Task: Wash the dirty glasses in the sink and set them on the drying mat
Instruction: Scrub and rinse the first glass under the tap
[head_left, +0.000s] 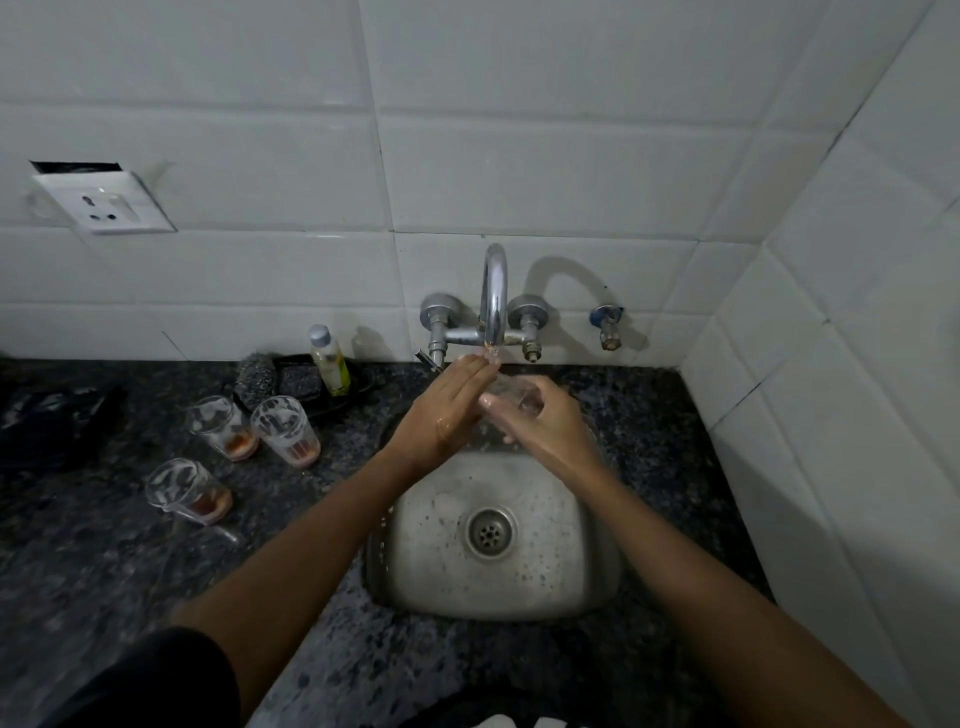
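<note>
No readable writing – right hand grasps a clear glass under the tap; left hand, fingers straight, touches it – three soapy, red-stained glasses wait on the counter

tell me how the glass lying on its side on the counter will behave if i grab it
The glass on its side looks round-walled, so a nudge would probably roll it across the counter. Its wall shows white streaks, perhaps suds, so it may be slippery. The reddish residue in its base could spill if the glass is tipped mouth-down.
</note>
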